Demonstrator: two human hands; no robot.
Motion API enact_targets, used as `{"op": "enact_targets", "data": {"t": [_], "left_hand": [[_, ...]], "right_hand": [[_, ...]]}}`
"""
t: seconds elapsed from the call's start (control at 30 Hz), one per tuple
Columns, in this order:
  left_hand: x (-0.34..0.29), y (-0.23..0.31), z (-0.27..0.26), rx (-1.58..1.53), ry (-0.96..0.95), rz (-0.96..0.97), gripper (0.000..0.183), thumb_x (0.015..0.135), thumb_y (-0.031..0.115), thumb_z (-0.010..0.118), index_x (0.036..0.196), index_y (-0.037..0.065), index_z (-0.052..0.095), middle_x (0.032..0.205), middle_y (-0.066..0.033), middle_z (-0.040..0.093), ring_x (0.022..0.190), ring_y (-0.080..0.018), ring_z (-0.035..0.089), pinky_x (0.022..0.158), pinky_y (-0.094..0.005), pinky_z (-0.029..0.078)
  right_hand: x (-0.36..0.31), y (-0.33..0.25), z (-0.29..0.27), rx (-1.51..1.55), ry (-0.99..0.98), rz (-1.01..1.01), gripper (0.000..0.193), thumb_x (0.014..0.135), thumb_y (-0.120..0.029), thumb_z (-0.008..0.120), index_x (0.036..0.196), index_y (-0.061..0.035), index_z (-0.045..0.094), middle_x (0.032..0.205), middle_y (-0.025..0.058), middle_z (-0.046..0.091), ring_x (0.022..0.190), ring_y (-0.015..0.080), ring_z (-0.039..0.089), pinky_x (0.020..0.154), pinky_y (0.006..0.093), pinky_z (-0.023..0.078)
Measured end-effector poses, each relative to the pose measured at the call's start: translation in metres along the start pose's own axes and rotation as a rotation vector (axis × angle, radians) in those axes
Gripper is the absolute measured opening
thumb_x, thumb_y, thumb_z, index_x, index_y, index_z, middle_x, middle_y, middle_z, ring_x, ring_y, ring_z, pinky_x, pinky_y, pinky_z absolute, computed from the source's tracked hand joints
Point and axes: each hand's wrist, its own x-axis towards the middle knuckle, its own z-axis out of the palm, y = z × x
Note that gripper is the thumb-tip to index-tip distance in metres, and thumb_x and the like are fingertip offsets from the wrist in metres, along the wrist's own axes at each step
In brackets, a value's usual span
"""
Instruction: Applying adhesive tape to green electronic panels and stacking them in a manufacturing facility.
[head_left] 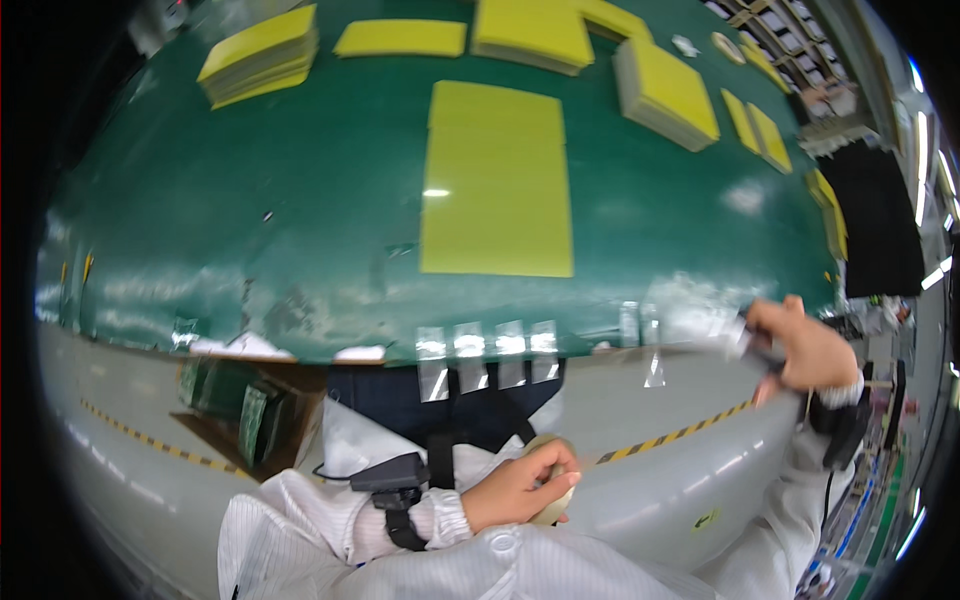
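When you read the green tabletop point(330, 200) from its left end, first locate the slightly fanned stack of yellow rectangular sheets point(258, 55) near the far edge. Below the front edge on the same side stands an open brown cardboard box point(300, 425) with dark green items in it. Further right, a low, flat yellow stack point(400, 38) lies near the far edge. Four short strips of clear, glossy tape point(432, 365) are set side by side over the front edge, their lower ends hanging free. Behind them, a single large yellow rectangular sheet point(498, 180) lies flat, well apart from your hands. Your left hand point(520, 487) is in front of your body, below table level, its fingers curled around a cream-coloured round roll point(552, 512), which is partly hidden. Two more clear strips point(653, 345) sit at the front edge, right of the four. Beyond them, a thick yellow-topped block of sheets point(668, 90) rests toward the back. At the right end of the front edge, your right hand point(815, 350) grips a dark handheld object point(765, 355) with a pale, blurred end; its exact form cannot be told.
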Motion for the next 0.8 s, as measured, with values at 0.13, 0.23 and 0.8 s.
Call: {"op": "enact_targets", "data": {"t": [0.13,0.23,0.8], "left_hand": [[0.0,0.013,0.001,-0.025,-0.036,-0.035,0.015,0.098,0.016,0.05,0.105,0.003,0.046,0.084,-0.0035,0.053,0.075,-0.0093,0.059,0.071,-0.0295,0.057],[0.0,0.003,-0.003,-0.169,-0.027,-0.021,0.016,0.099,0.015,0.048,0.109,0.004,0.043,0.084,-0.0046,0.053,0.077,-0.0095,0.06,0.072,-0.0301,0.058],[-0.009,0.063,-0.005,0.006,-0.244,0.518,0.022,0.098,0.012,0.047,0.112,0.009,0.031,0.097,-0.0223,0.057,0.083,-0.031,0.063,0.072,-0.0453,0.053]], "right_hand": [[-0.004,0.087,0.002,0.184,0.392,0.461,0.053,0.074,-0.047,0.075,0.092,-0.0016,0.054,0.069,0.0073,0.055,0.062,0.0201,0.054,0.059,0.0341,0.041],[0.021,0.14,0.037,0.161,0.573,0.763,0.053,0.074,-0.042,0.075,0.095,0.004,0.059,0.065,0.0104,0.057,0.061,0.0251,0.058,0.063,0.0366,0.047],[0.035,-0.066,0.115,0.924,0.026,-0.59,0.047,0.085,-0.043,0.065,0.109,-0.0054,0.053,0.088,0.0116,0.062,0.078,0.0294,0.062,0.068,0.0368,0.049]]}}
